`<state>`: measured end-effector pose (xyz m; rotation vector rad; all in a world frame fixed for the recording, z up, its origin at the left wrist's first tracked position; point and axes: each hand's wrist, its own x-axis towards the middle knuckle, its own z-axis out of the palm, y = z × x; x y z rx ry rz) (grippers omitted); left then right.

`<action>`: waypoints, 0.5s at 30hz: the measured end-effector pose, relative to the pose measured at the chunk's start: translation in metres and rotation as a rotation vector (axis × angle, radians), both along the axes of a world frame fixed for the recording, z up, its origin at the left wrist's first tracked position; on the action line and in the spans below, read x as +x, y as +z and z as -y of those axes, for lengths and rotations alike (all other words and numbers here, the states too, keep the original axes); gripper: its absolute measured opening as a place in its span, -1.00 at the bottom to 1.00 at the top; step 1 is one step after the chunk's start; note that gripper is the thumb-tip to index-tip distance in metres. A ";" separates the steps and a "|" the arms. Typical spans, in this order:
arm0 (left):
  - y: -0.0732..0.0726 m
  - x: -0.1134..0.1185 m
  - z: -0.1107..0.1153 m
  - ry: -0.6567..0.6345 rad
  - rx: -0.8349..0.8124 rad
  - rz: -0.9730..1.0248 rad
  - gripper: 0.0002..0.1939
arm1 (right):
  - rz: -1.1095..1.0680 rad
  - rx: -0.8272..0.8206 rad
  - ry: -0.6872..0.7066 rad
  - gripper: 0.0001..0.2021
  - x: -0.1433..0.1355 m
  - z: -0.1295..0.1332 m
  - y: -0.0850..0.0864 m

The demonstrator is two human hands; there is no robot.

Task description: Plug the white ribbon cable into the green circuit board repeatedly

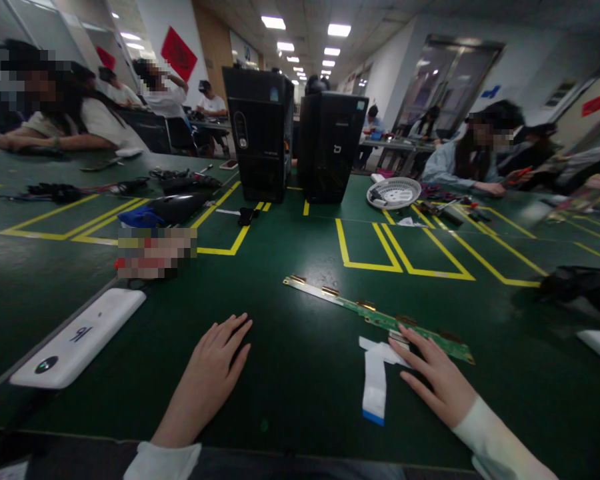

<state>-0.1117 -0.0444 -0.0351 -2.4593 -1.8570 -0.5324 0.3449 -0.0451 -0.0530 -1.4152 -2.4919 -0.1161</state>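
Observation:
A long, narrow green circuit board (347, 305) with several small gold-brown flex tabs lies slantwise on the green table. My right hand (437, 373) rests over its right part, fingers apart, the fingertips at the board's near edge by a connector. A white flat ribbon cable (375, 387) with a blue end lies bent on the table, just left of that hand; its upper end reaches toward the connector, and I cannot tell whether it is plugged in. My left hand (215, 373) lies flat on the table with its fingers stretched out, holding nothing, well left of the board.
Two black computer towers (333, 147) stand at the table's middle. A white device (83, 337) lies at left, with a blurred item and a blue-black bundle (153, 212) beyond. A white round basket (394, 193) sits at back right. Yellow tape (373, 267) marks the table. Other people sit around.

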 end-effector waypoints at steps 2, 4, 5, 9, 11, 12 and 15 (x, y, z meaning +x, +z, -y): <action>0.000 0.000 0.000 -0.001 -0.002 0.003 -0.53 | 0.007 0.005 -0.074 -0.50 0.029 0.015 -0.006; 0.000 0.000 0.000 0.001 0.003 0.011 -0.54 | 0.017 0.008 -0.150 -0.47 0.057 0.030 -0.011; 0.000 -0.001 -0.001 0.003 0.004 0.013 -0.54 | 0.018 0.010 -0.188 -0.47 0.071 0.036 -0.013; -0.001 -0.002 -0.001 -0.001 -0.007 0.005 -0.52 | 0.010 -0.031 -0.319 -0.47 0.114 0.058 -0.020; 0.000 -0.002 -0.002 -0.004 -0.010 0.003 -0.52 | -0.011 -0.022 -0.378 -0.49 0.127 0.063 -0.024; 0.000 -0.001 -0.002 -0.004 -0.009 0.003 -0.52 | -0.024 0.002 -0.397 -0.50 0.131 0.064 -0.025; 0.001 0.000 -0.002 -0.004 -0.004 0.001 -0.52 | -0.028 0.059 -0.409 -0.53 0.141 0.059 -0.028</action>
